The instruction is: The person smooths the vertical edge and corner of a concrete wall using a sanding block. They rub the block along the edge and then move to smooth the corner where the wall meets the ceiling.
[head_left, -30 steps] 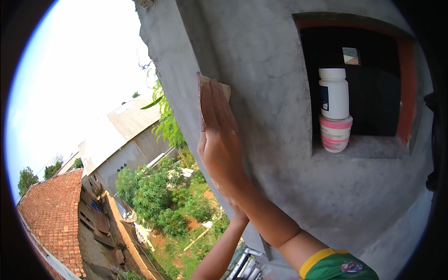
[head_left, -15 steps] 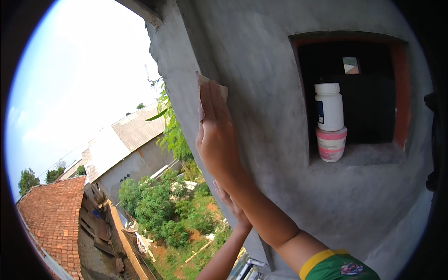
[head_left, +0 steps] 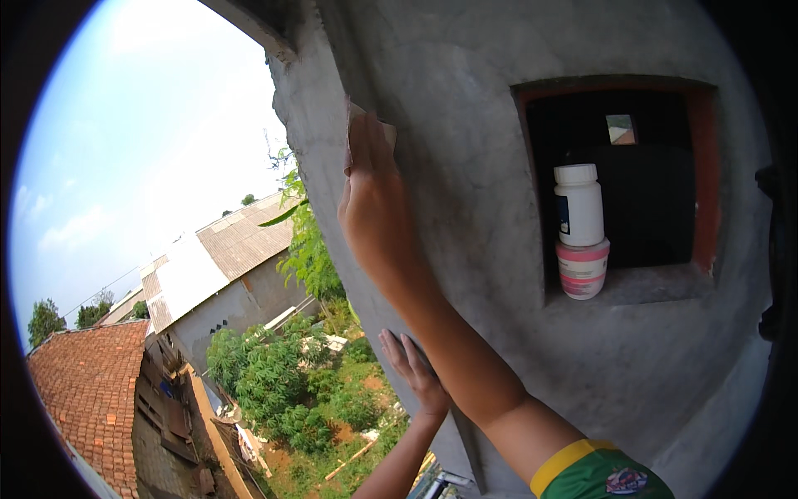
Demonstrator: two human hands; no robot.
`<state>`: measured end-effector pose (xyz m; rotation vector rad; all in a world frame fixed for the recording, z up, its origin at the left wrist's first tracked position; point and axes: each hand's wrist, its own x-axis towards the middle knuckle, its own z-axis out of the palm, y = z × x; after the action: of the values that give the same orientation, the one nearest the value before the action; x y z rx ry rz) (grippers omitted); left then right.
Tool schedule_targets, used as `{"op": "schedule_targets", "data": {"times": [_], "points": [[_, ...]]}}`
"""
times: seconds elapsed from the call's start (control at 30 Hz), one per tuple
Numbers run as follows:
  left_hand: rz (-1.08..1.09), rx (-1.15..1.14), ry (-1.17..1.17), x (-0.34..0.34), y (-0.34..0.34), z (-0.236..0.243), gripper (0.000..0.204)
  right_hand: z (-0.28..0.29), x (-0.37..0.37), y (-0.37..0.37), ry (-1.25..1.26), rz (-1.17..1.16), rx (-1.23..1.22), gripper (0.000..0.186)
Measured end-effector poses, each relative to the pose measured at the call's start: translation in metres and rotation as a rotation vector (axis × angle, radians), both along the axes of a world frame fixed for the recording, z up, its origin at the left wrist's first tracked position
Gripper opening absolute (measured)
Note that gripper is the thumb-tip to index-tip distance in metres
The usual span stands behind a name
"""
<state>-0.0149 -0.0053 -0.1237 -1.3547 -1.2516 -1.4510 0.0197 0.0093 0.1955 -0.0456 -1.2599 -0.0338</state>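
A: Which step is this?
B: Rubbing, I judge: the right hand (head_left: pixel 374 212) presses a small tan sheet of sandpaper (head_left: pixel 366 125), fingers flat, on the grey plastered wall (head_left: pixel 465 108) at its outer corner.
A: And the left hand (head_left: pixel 413 366)?
B: Open, braced lower on that corner. The next stroke needs steady pressure.

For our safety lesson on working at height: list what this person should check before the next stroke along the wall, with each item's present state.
1. Right hand flat on sandpaper sheet: ok.
2. Sheet against grey plastered wall corner: ok.
3. Left hand bracing lower wall: ok.
4. White bottle upright on pink-banded tub in the niche: ok.
5. Footing: cannot tell.
6. Open drop beside the corner: not ok.
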Motion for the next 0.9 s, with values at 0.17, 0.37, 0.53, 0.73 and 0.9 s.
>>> {"op": "schedule_targets", "data": {"times": [0.17,0.37,0.53,0.73,0.9], "points": [[-0.008,0.026,-0.009,0.003,0.0,0.001,0.077,0.015,-0.005,0.001,0.09,-0.041,0.09,0.049],[-0.03,0.027,-0.014,0.006,-0.002,0.004,0.073,0.032,-0.002,0.005,-0.051,-0.011,0.025,0.049],[-0.066,0.021,-0.015,0.006,-0.005,0.006,0.073,0.053,0.003,0.004,0.025,-0.04,0.106,0.045],[-0.049,-0.005,-0.026,0.006,-0.006,0.003,0.073,0.07,0.001,0.009,0.001,-0.02,0.087,0.041],[-0.04,0.0,-0.02,0.006,-0.006,0.004,0.071,0.085,-0.004,0.01,0.17,-0.106,0.215,0.027]]}}
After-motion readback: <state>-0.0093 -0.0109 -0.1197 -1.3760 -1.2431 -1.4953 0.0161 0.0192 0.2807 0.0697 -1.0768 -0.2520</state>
